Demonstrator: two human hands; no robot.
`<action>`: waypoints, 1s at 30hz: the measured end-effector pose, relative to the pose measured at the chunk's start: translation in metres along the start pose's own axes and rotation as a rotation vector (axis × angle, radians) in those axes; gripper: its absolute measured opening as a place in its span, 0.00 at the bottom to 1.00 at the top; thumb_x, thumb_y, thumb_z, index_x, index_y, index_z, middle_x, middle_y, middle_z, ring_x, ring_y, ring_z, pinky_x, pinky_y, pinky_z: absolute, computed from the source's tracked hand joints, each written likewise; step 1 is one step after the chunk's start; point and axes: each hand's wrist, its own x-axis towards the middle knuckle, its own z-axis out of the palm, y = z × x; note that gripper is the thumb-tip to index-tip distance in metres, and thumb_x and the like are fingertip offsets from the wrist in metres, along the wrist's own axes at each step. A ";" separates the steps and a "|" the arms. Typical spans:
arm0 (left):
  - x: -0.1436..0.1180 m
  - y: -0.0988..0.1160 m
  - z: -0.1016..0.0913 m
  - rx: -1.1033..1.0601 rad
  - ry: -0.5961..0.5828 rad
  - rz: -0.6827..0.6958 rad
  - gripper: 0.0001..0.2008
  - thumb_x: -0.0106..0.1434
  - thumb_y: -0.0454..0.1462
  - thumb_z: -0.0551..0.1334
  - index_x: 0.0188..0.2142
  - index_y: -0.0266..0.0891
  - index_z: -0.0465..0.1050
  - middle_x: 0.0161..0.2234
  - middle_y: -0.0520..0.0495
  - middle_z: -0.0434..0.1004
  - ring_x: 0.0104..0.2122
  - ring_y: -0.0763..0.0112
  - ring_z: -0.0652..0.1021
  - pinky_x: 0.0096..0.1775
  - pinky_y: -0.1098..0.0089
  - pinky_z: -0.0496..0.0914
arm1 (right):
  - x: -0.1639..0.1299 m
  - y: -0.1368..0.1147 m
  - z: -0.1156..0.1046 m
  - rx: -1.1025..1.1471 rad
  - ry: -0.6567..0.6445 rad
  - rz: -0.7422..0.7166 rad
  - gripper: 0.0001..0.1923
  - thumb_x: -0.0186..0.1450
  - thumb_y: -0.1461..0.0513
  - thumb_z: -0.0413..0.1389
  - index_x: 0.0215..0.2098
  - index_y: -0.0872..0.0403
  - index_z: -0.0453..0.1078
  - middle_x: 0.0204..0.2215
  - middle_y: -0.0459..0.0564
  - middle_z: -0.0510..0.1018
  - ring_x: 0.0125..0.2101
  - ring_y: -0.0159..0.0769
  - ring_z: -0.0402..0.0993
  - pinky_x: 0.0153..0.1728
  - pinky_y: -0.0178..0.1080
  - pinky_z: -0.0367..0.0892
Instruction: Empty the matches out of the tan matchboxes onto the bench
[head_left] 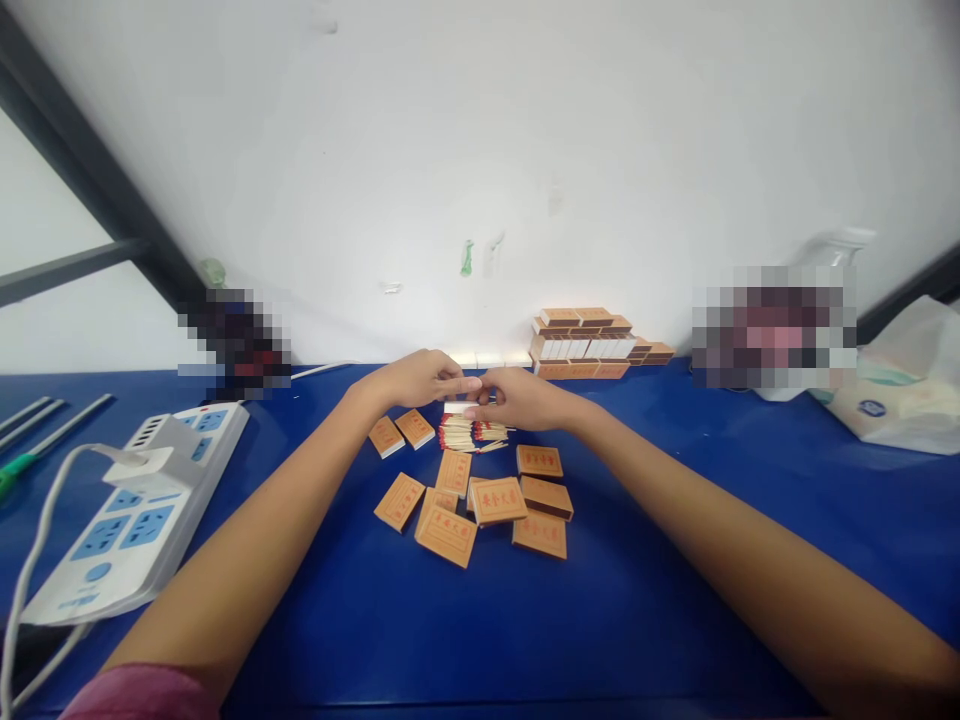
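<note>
My left hand [431, 379] and my right hand [514, 398] meet at the fingertips above a pile of loose matches [456, 433] with red heads. Both have bent, closed fingers; whatever is pinched between them is too small or hidden to make out. Just under the right thumb shows a small white piece [454, 407], perhaps a matchbox tray; whether the thumb touches it I cannot tell. Nearer to me lie several orange matchboxes with red print, among them one resting on others [499, 501], a tilted one [445, 536] and one showing its dark striking side [547, 497].
Against the wall stands a stack of matchboxes [581, 345]. Two more matchboxes [415, 428] lie by my left wrist. A white power strip [161, 510] with a plugged-in cable is on the left, beside a green-handled tool [16, 470]. At right sits a plastic tissue pack [900, 400].
</note>
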 end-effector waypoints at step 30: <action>0.005 -0.009 0.006 0.022 0.027 -0.041 0.35 0.74 0.56 0.47 0.34 0.35 0.84 0.31 0.39 0.84 0.29 0.67 0.78 0.38 0.68 0.70 | -0.008 0.028 -0.029 0.232 -0.022 0.041 0.22 0.63 0.45 0.62 0.44 0.54 0.76 0.43 0.55 0.82 0.44 0.43 0.76 0.47 0.45 0.70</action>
